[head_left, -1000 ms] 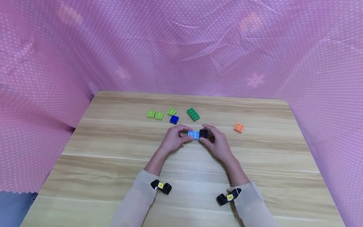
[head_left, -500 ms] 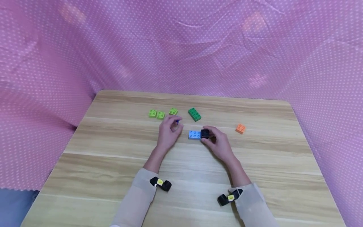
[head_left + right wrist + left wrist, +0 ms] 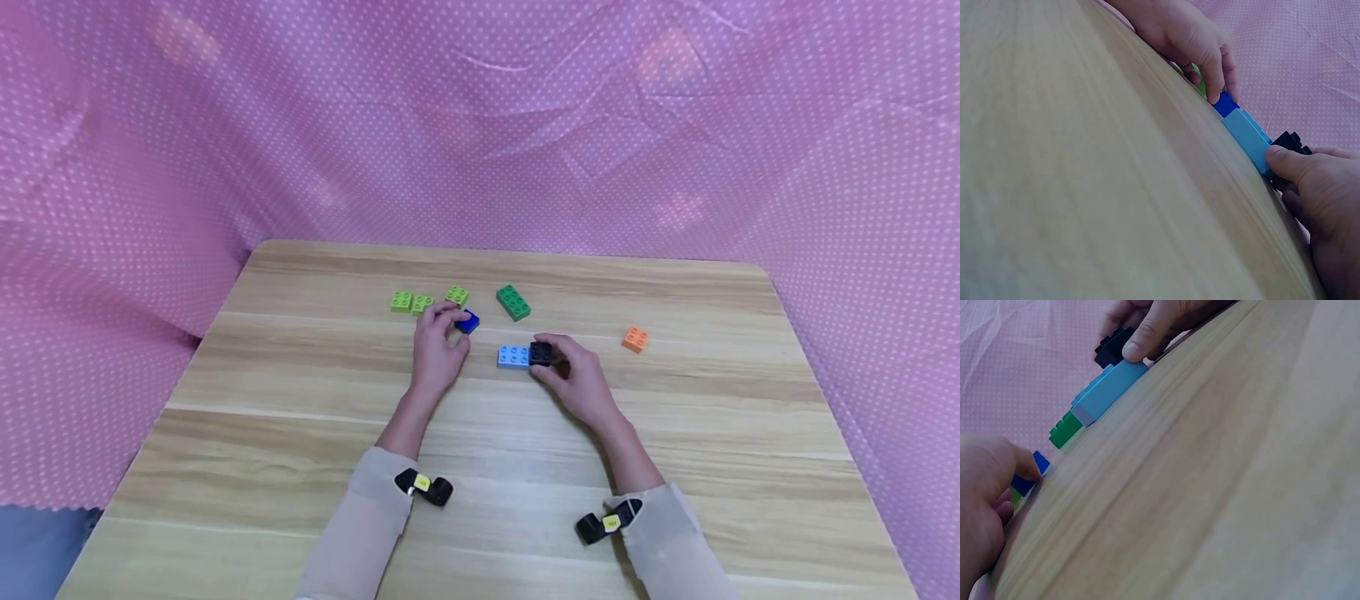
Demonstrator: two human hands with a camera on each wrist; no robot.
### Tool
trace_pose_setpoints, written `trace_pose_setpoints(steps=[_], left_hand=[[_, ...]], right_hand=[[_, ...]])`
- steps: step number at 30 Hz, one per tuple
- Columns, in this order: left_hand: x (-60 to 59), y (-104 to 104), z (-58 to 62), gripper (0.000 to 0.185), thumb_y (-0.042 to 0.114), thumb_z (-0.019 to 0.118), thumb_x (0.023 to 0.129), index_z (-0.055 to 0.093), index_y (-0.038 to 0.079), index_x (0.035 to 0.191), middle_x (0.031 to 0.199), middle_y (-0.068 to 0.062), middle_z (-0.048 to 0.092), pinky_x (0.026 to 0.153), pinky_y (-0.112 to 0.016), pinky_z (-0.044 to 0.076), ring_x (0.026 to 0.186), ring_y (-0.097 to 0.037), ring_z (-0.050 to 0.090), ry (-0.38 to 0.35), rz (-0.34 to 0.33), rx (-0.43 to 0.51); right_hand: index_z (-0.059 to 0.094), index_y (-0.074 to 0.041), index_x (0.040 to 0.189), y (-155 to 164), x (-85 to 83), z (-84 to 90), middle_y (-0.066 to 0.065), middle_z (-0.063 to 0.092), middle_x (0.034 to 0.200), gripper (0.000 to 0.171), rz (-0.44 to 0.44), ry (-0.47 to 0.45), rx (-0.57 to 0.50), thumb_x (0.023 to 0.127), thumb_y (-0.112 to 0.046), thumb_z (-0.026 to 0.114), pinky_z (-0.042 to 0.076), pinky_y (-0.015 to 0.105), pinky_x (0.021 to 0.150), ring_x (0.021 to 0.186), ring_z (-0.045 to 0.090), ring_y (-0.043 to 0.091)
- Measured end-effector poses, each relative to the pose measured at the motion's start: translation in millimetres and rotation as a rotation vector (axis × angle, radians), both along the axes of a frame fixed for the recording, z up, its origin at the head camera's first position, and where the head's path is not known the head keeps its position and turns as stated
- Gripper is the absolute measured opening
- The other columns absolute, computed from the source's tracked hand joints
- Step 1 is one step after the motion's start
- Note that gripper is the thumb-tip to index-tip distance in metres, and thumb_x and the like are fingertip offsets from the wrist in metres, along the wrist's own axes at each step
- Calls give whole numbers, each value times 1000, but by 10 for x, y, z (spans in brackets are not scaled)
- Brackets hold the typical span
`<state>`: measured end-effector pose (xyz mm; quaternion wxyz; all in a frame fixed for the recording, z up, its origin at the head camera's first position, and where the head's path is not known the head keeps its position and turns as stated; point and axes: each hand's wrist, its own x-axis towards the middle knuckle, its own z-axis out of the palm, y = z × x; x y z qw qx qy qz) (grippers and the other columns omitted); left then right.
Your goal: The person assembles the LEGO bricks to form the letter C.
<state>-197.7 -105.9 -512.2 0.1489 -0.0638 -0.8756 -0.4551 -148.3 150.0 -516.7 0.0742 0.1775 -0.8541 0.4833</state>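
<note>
My left hand [image 3: 437, 350] holds a small dark blue brick [image 3: 468, 322] between thumb and fingers on the table; no studs show on its top in the head view. My right hand [image 3: 577, 375] grips a black brick [image 3: 540, 353] with thumb and fingers. The black brick stands higher than the light blue brick [image 3: 513, 357], at that brick's right end. In the left wrist view, the right thumb lies along the light blue brick [image 3: 1110, 390] and black brick [image 3: 1113, 349]. In the right wrist view, the dark blue brick [image 3: 1225, 104] appears beyond the light blue one.
Behind the left hand lie lime green bricks, one at the far left [image 3: 401, 301] and another near the fingers [image 3: 457, 295]. A dark green brick [image 3: 513, 302] lies behind the light blue one. An orange brick [image 3: 634, 338] is to the right on the wooden table [image 3: 300, 400].
My left hand has left the light blue brick and moved left and back to the dark blue brick, which has shifted slightly right and nearer. My right hand has stayed on the black brick.
</note>
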Motion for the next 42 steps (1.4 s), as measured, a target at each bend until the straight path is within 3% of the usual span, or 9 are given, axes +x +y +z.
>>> trace_pose_setpoints(steps=[5, 9, 16, 21, 30, 42], left_hand=[[10, 3, 21, 26, 6, 81, 79, 70, 13, 102, 137, -3, 57, 112, -40, 37, 131, -23, 45, -50, -35, -21], [13, 7, 29, 24, 16, 82, 82, 68, 18, 101, 125, 3, 65, 109, -37, 42, 124, -19, 54, -83, -96, -10], [51, 6, 38, 25, 23, 81, 84, 68, 26, 105, 116, 10, 67, 95, -33, 53, 110, -12, 62, -106, -370, 173], [80, 40, 68, 34, 30, 81, 84, 67, 32, 115, 120, 13, 65, 96, -35, 52, 111, -9, 60, -138, -494, 166], [90, 55, 59, 34, 32, 81, 83, 68, 32, 115, 116, 16, 66, 95, -33, 53, 108, -7, 61, -133, -484, 91], [110, 75, 59, 36, 30, 79, 85, 70, 25, 119, 116, 15, 67, 95, -31, 53, 108, -7, 62, -155, -496, 77]], right_hand=[[60, -13, 133, -1, 3, 6, -1, 66, 117, 48, -5, -11, 0, 88, -19, 76, 57, 36, 81, 96, 63, 14], [60, -13, 133, -3, 1, 15, -1, 66, 117, 48, -8, -19, 1, 88, -19, 76, 57, 36, 81, 96, 63, 14], [60, -14, 133, -10, -3, 23, -2, 66, 115, 49, -17, -31, 11, 88, -18, 77, 56, 35, 83, 96, 63, 14], [60, -15, 132, -11, -10, 31, -2, 67, 115, 48, -16, -25, 7, 88, -19, 77, 57, 36, 83, 95, 64, 14], [60, -15, 132, -12, -9, 35, -2, 66, 116, 47, -13, -33, 13, 88, -19, 77, 57, 35, 82, 95, 64, 13], [60, -17, 133, -4, -3, 25, -3, 66, 118, 47, -13, -27, 11, 88, -20, 76, 57, 36, 82, 95, 63, 13]])
